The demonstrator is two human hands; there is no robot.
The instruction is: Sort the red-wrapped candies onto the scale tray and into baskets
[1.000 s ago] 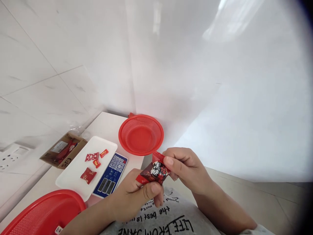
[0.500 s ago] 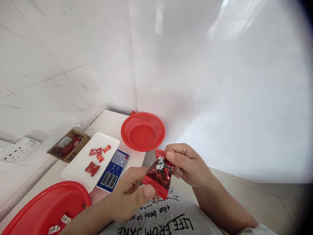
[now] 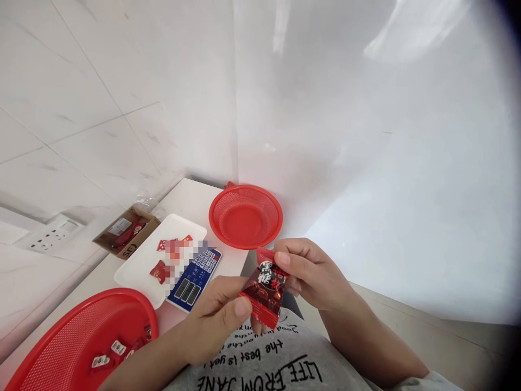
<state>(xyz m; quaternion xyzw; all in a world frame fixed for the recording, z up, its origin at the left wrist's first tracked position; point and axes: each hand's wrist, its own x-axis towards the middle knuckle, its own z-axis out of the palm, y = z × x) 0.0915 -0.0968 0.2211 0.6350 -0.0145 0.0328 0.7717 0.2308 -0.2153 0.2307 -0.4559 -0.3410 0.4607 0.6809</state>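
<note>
Between my two hands, in front of my shirt, is a red and dark brown candy packet (image 3: pixel 266 285) with white and red lettering. My left hand (image 3: pixel 223 312) pinches its lower left end, thumb on top. The upper end is gripped by my right hand (image 3: pixel 303 269), thumb on the face and fingers behind. Left of the hands lies a scale with a blue keypad panel (image 3: pixel 195 282) and a white tray (image 3: pixel 140 266). Several small red packets (image 3: pixel 158 271) rest on the tray, partly blurred by a pixelated patch.
A red mesh basket (image 3: pixel 246 217) stands at the table's far end. At lower left a larger red basket (image 3: pixel 81 320) holds several wrapped packets. An open cardboard box (image 3: pixel 128 231) with red contents sits by the wall, near a power socket (image 3: pixel 57 233).
The view has turned slightly left, so the table and baskets appear shifted right. Both hands keep hold of the candy packet; my left thumb has moved slightly up and left.
</note>
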